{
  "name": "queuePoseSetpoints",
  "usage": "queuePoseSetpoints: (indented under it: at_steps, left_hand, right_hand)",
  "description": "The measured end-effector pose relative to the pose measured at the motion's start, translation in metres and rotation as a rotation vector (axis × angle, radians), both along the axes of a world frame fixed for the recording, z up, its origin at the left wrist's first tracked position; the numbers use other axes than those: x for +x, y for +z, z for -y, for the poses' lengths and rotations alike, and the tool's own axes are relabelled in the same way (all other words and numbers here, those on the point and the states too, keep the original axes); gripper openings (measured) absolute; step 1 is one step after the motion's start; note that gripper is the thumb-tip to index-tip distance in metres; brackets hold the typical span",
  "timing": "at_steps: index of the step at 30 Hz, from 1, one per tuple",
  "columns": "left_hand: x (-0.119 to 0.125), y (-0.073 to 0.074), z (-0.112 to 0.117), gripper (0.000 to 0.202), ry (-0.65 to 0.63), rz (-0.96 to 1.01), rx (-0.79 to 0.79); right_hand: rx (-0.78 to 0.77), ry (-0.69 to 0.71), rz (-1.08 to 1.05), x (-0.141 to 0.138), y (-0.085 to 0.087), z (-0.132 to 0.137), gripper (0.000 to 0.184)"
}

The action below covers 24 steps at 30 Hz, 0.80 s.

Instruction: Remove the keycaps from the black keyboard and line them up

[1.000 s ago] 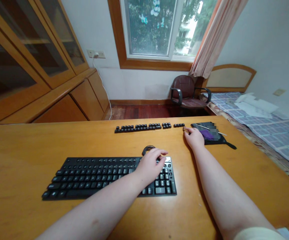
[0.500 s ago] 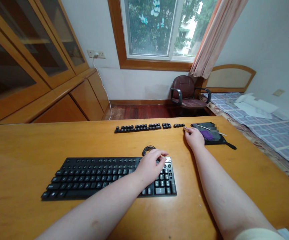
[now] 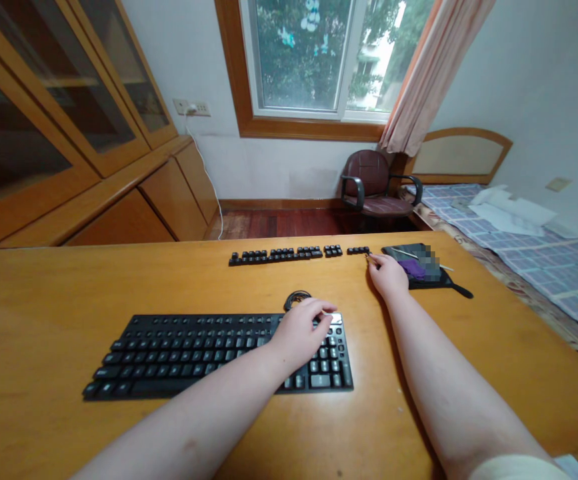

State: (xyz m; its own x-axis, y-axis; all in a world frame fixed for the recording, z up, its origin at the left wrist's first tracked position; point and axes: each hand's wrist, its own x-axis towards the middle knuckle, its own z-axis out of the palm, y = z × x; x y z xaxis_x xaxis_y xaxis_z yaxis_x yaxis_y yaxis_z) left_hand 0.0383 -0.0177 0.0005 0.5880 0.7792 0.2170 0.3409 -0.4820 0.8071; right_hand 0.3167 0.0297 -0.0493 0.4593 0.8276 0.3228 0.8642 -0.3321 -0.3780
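Watching remotely, I see the black keyboard (image 3: 183,347) flat on the counter (image 3: 193,287), my left hand (image 3: 303,332) over its right end, fingers loosely curved, thumb apart. Beyond it, loose keycaps (image 3: 283,255) line the far edge. Near their right end my right hand (image 3: 387,273) has its fingertips close together; whether they grip anything, I can't tell. A black pouch (image 3: 431,283) lies just beside it.

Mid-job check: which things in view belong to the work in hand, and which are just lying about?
In the work:
- keyboard, under the left hand
- loose keys, their row's end by the right hand
- probably black pouch and purple cloth

Lying about:
- chair
- white sheets on the bed
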Motion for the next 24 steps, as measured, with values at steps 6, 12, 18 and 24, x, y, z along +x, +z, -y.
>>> queuePoseSetpoints:
  at_steps: [6, 12, 18, 24]
  left_hand:
    - [0.0001, 0.0004, 0.0000, 0.019, 0.000, -0.006, 0.002]
    - [0.0000, 0.0002, 0.0005, 0.019, -0.003, -0.009, -0.003]
    - [0.0001, 0.0004, 0.0004, 0.020, -0.003, -0.009, -0.007]
    - [-0.0003, 0.0008, 0.0003, 0.020, -0.011, -0.012, -0.011]
  right_hand:
    - [0.003, 0.000, -0.022, -0.0010, 0.0011, 0.0009, 0.028]
    - [0.001, 0.002, -0.034, 0.0008, -0.0004, -0.0001, 0.029]
    - [-0.003, 0.011, -0.036, 0.0014, -0.0009, -0.0002, 0.030]
    - [-0.026, 0.006, -0.048, 0.0010, 0.0004, 0.0001, 0.031]
